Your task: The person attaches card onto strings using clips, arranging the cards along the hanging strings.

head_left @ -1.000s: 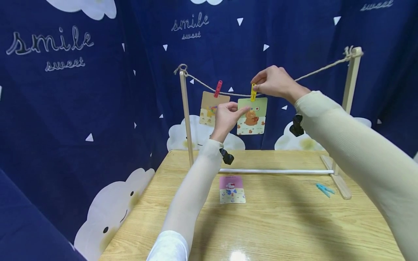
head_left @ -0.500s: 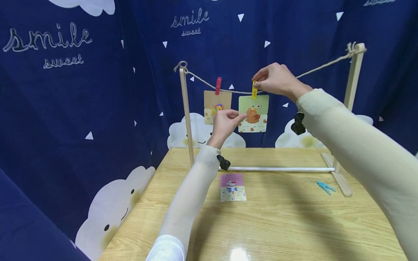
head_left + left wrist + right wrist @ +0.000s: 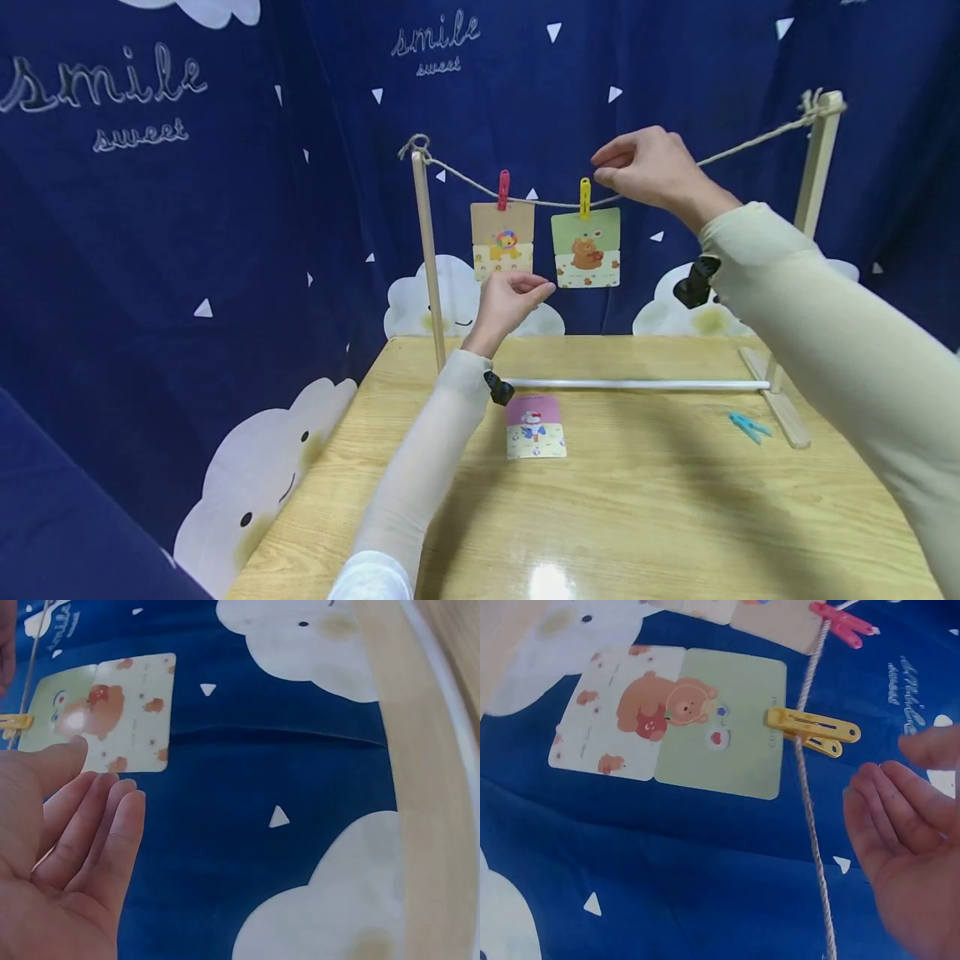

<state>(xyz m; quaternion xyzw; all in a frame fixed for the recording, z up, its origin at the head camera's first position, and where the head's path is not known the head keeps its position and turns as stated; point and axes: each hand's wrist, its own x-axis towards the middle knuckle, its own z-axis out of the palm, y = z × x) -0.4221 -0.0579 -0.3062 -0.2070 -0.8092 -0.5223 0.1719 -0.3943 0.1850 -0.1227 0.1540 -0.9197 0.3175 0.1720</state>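
A green and white card with a bear (image 3: 587, 254) hangs from the rope (image 3: 731, 153), held by a yellow clothespin (image 3: 585, 198). My right hand (image 3: 651, 167) is just right of the clothespin, apart from it, its fingers relaxed with nothing between them; the right wrist view shows the gap to the clothespin (image 3: 814, 726). Lower left of the bear card, my left hand (image 3: 507, 307) holds nothing, thumb and fingers apart in the left wrist view. To the left, a red clothespin (image 3: 503, 190) holds a tan card with a lion (image 3: 502, 233), its lower edge partly behind my left hand.
On the wooden table (image 3: 637, 517) lie a pink and cream card (image 3: 535, 429) and a blue clothespin (image 3: 748, 427). Wooden posts (image 3: 424, 250) bear the rope's ends, with a white rod (image 3: 637, 385) low between them. A dark blue curtain (image 3: 330, 208) hangs behind.
My right hand has let go of the yellow clothespin and drawn off right and up. My left hand has left the bear card's edge, moving down and left. The card now hangs from the rope.
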